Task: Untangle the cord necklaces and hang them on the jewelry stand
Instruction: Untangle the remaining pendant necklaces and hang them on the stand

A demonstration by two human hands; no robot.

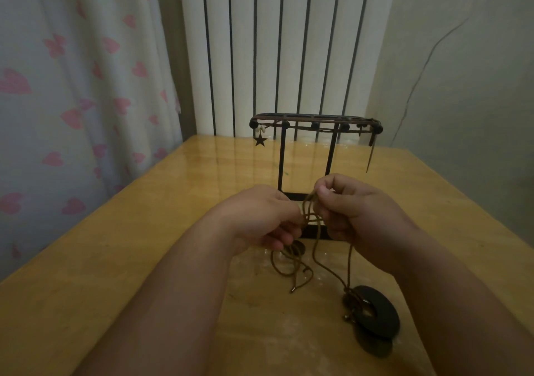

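While raised before jewelry stand (pixel 315 126), left hand (pixel 260 217) and right hand (pixel 357 217) pinch tangled cords (pixel 310 211) in curled fingers (pixel 325 193); 1 cord runs down to ring pendant (pixel 378 313).

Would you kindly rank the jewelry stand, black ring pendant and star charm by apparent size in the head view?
1. jewelry stand
2. black ring pendant, though nearness to the camera enlarges it
3. star charm

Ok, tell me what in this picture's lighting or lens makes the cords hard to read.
Head view: dim overall, so the brown cords barely stand out from the table; glare streaks its far end behind the jewelry stand; wide-angle distortion tilts the radiator bars.
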